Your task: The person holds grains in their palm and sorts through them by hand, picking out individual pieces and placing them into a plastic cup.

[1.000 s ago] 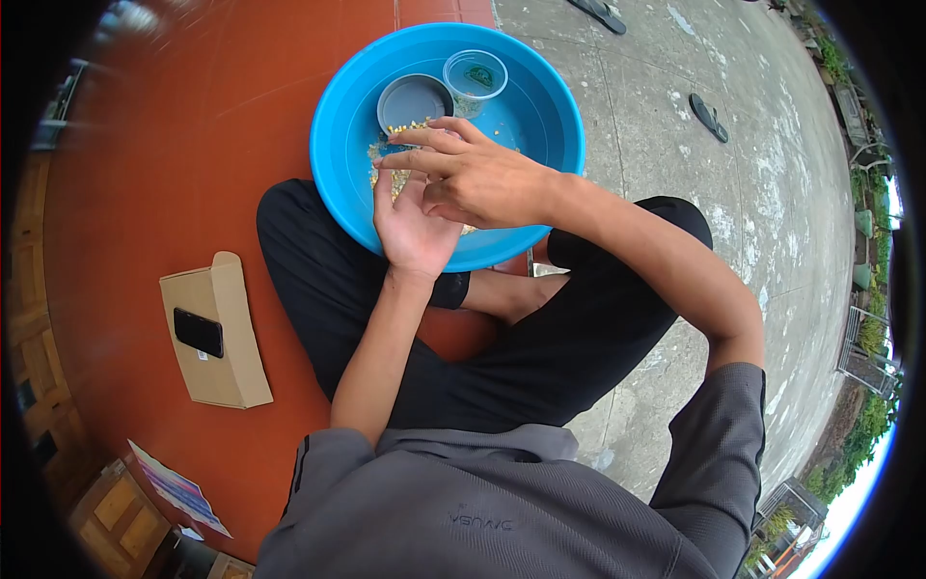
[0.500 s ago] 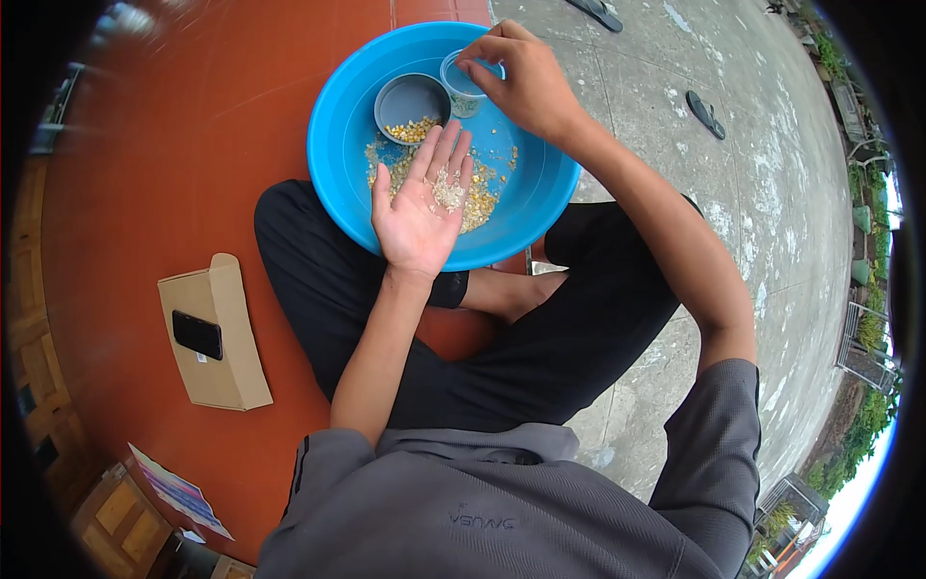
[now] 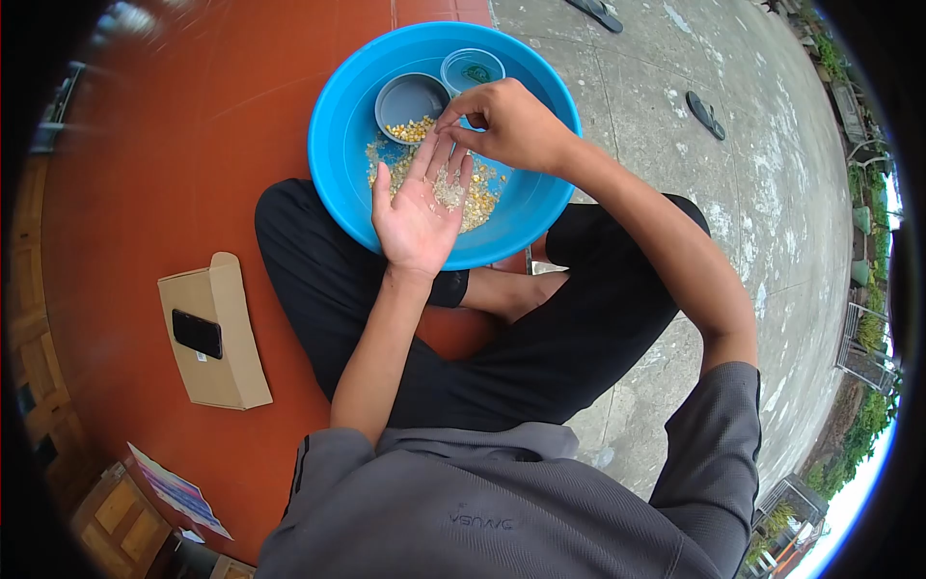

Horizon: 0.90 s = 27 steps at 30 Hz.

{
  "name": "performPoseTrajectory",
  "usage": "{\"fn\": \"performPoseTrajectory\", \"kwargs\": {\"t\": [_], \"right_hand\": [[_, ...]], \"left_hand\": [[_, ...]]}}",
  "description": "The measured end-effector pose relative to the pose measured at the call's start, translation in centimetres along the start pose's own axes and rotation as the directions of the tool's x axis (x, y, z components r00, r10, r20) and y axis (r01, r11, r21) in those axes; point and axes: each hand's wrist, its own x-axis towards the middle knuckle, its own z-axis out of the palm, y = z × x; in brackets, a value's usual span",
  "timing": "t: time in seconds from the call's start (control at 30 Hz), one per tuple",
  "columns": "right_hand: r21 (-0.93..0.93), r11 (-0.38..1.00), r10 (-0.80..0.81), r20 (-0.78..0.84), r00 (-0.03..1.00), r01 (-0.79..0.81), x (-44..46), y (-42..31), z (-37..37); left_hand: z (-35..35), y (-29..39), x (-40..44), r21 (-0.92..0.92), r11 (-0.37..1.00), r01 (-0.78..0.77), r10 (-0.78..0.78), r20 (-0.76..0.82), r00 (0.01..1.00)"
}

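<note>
My left hand (image 3: 418, 220) lies palm up over the blue basin (image 3: 338, 183), fingers stretched out, with a small heap of pale grains (image 3: 449, 193) resting on it. Above its fingertips is my right hand (image 3: 506, 125), thumb and forefinger pinched together; anything between them is too small to make out. Inside the basin a gray bowl (image 3: 410, 96) holds yellow kernels (image 3: 410, 130). A clear plastic cup (image 3: 473, 69) stands beside the bowl, partly hidden by my right hand. Loose yellow and pale kernels (image 3: 479, 207) are scattered on the basin floor.
My crossed legs (image 3: 318, 280) are below the basin. On the red floor (image 3: 193, 174) at the left, a black phone (image 3: 198, 333) lies on a cardboard box (image 3: 241, 367). Slippers (image 3: 705, 115) lie on the concrete at the right.
My right hand first moved off my left palm up to the clear cup, then came back down to the left fingertips. My left hand has stayed nearly still, its grains now uncovered.
</note>
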Motion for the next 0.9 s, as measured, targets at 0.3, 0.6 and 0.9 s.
{"fn": "performPoseTrajectory", "kwargs": {"t": [0.3, 0.6, 0.9], "right_hand": [[-0.08, 0.958, 0.257, -0.175, 0.95, -0.274, 0.8, 0.8, -1.2], [-0.13, 0.883, 0.354, -0.444, 0.823, -0.451, 3.0, 5.1, -2.9], [0.004, 0.956, 0.284, -0.265, 0.922, -0.293, 1.8, 2.9, -3.2]], "left_hand": [[-0.5, 0.2, 0.2, -0.06, 0.998, 0.026, -0.018, 0.134, 0.991], [-0.7, 0.3, 0.1, -0.091, 0.995, 0.036, -0.022, 0.149, 0.989], [-0.5, 0.2, 0.1, -0.031, 0.999, 0.023, -0.018, 0.143, 0.99]]}}
